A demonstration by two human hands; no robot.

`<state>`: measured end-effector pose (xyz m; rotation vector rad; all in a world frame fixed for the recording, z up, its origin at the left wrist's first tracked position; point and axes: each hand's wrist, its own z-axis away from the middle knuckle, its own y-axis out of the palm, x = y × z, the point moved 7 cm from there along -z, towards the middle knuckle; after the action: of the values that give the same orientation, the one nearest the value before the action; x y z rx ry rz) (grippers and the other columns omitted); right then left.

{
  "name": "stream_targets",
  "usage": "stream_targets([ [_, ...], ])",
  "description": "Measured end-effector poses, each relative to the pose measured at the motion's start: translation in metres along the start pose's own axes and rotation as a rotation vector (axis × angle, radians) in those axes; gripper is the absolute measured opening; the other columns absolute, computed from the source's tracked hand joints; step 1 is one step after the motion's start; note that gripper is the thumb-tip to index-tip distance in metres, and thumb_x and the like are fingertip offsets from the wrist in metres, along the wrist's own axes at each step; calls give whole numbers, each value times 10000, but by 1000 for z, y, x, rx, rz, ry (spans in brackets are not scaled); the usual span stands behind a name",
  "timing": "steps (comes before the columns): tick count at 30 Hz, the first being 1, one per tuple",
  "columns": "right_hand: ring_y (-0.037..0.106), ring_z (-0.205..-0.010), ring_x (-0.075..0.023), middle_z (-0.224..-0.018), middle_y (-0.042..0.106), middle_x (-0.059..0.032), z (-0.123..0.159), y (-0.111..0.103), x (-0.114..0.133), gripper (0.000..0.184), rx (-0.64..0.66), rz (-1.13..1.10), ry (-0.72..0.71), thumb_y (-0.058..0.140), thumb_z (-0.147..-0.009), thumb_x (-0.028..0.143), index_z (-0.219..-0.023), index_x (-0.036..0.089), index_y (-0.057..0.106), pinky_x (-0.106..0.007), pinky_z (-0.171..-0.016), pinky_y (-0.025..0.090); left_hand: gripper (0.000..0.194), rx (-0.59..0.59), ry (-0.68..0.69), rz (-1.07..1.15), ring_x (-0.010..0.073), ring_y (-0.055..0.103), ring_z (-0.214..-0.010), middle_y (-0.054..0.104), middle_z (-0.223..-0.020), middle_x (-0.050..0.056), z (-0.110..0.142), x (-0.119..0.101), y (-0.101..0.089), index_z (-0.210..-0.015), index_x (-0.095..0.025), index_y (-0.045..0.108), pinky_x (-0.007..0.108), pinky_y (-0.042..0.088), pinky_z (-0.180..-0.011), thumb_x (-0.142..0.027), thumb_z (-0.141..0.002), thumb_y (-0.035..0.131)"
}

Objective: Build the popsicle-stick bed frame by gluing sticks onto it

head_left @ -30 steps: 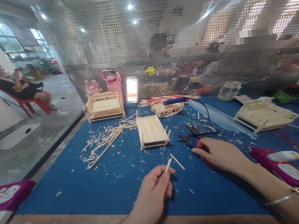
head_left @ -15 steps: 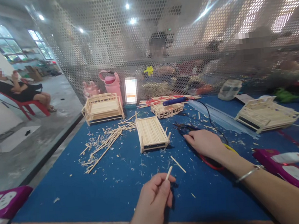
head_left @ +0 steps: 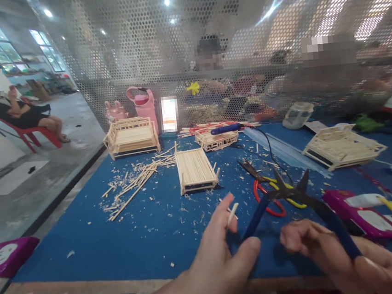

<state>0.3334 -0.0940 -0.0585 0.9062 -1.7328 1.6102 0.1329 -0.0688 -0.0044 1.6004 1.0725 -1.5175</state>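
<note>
Right hand (head_left: 334, 256) grips pliers (head_left: 286, 193) by one handle, jaws spread. Left hand (head_left: 220, 255): stick (head_left: 233, 212) held between fingers, thumb at other handle.

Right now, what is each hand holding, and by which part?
The right hand holds the pliers by one blue handle. The left hand has a short stick between its fingers; whether its thumb touches the other handle is unclear.

Pliers (head_left: 285, 193), scissors (head_left: 254, 171) and scattered stick offcuts (head_left: 145, 172) show a workshop.
</note>
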Motion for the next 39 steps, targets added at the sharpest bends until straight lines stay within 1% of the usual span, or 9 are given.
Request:
stream_targets([
  [2,646,-806,-298,-786,646,-71,-5,17,8,346,28,-307,10,483,-764,617,-859,322,636,-416,-688,540,209,12,-77,91,153,519,-682,573,-798,21,-3,9,11,-858,-209,441,271,432,-655,-386,-838,551],
  [4,617,-962,-300,-945,645,-80,-10,33,26,445,15,-572,6,531,-723,617,-1049,321,590,-441,-796,521,220,-30,-92,87,119,423,-590,476,-685,-32,-3,14,15,-767,-219,371,229,376,-563,-365,-875,494],
  [7,546,-1128,-286,-1163,585,-88,-9,64,63,721,156,-905,8,672,-602,471,-1268,298,454,-435,-923,459,142,-42,-39,-31,127,435,-692,472,-750,-21,-1,9,16,-778,-203,411,234,391,-662,-271,-877,488],
  [11,524,-1179,-243,-1190,576,-92,-2,74,85,723,257,-1095,69,638,-590,233,-1284,261,437,-402,-1013,385,111,24,-7,-94,147,490,-809,535,-860,15,3,-2,9,-895,-178,503,246,398,-753,-271,-905,443],
  [14,572,-1121,-222,-1088,620,-69,-3,47,79,673,165,-969,55,615,-617,184,-1261,284,447,-400,-1005,404,335,-70,9,-178,132,464,-690,503,-716,-5,1,-8,-11,-724,-178,491,232,366,-656,-354,-955,324],
  [17,583,-1116,-245,-1133,626,-95,-3,24,69,653,170,-615,119,573,-681,213,-1318,266,436,-441,-991,426,394,-147,5,-232,124,398,-581,432,-598,-28,-4,-10,-26,-628,-184,470,231,314,-569,-389,-943,353],
  [22,448,-1278,-298,-1387,497,-104,-3,17,76,733,246,-15,121,495,-670,188,-1398,231,417,-536,-1088,276,268,-139,53,-206,128,445,-569,559,-652,-11,-8,-13,-27,-954,-188,677,223,352,-575,-334,-902,458],
  [25,416,-1309,-267,-1425,458,-61,-4,23,82,757,253,54,52,462,-658,144,-1406,250,410,-520,-1096,272,281,-126,65,-189,130,484,-579,607,-674,4,-8,-14,-25,-1019,-182,694,215,381,-562,-321,-888,489],
  [39,441,-1291,-267,-1406,483,-46,-3,23,72,739,206,108,53,478,-649,149,-1377,276,455,-507,-1085,313,266,-131,156,-295,158,557,-575,627,-612,19,-4,-18,-26,-1036,-245,727,251,457,-614,-299,-892,510],
])
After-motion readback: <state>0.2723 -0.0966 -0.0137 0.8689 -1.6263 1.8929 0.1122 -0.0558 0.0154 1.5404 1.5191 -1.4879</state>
